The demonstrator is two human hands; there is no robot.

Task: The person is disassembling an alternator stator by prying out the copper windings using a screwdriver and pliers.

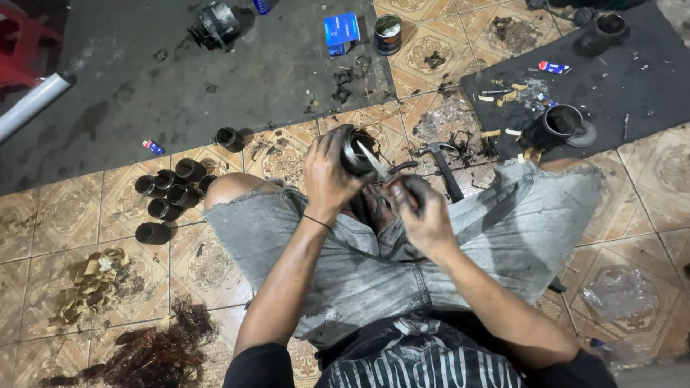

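A dark metal cylinder [357,151] sits at the picture's centre, above a seated person's knees, gripped around its body by the left hand [327,176]. The right hand [424,215], at 4 o'clock, clenches a knife [381,176] whose blade enters the rim. Steady, shallow strokes away from the fingers would seem safest. A hammer [442,162] lies at 3 o'clock; similar cylinders [169,194] cluster at 9.

left hand [327,176] grips black cylinder [356,151] | right hand [424,215] holds knife [379,169], blade inside its rim
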